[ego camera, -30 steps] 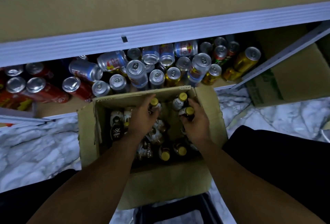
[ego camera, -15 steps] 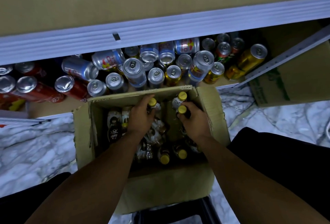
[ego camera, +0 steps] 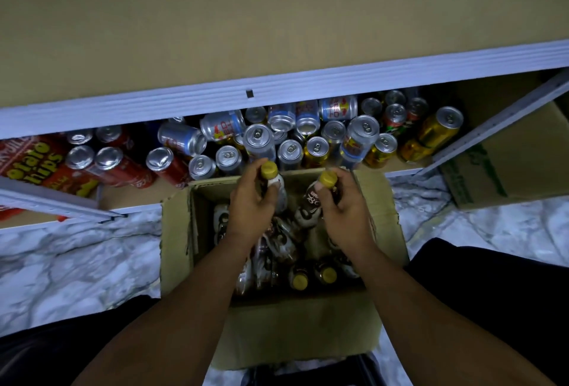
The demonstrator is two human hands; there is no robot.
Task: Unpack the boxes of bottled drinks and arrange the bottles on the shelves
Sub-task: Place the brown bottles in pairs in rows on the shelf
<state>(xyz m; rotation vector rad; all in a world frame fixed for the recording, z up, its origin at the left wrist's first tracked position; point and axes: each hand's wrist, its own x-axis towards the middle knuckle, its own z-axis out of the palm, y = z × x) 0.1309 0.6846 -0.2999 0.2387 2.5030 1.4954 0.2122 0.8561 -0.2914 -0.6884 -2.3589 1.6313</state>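
Note:
An open cardboard box (ego camera: 295,333) stands on the floor in front of me with several dark, yellow-capped bottles (ego camera: 300,279) inside. My left hand (ego camera: 251,210) grips one bottle (ego camera: 271,176) by its body, with the yellow cap above the box's far edge. My right hand (ego camera: 346,211) holds a second bottle (ego camera: 323,188) the same way, raised over the right half of the box. The low shelf (ego camera: 129,197) lies just beyond the box.
The low shelf is crowded with drink cans (ego camera: 314,139), some upright, some lying down. Red cans (ego camera: 123,164) and a potato chips pack (ego camera: 34,164) sit at its left. A white shelf rail (ego camera: 277,83) runs above. Another cardboard box (ego camera: 511,160) stands at the right on the marble floor (ego camera: 70,262).
Both hands have lifted, each bringing a yellow-capped bottle up out of the box toward its far edge. The view has shifted right, showing the chips pack.

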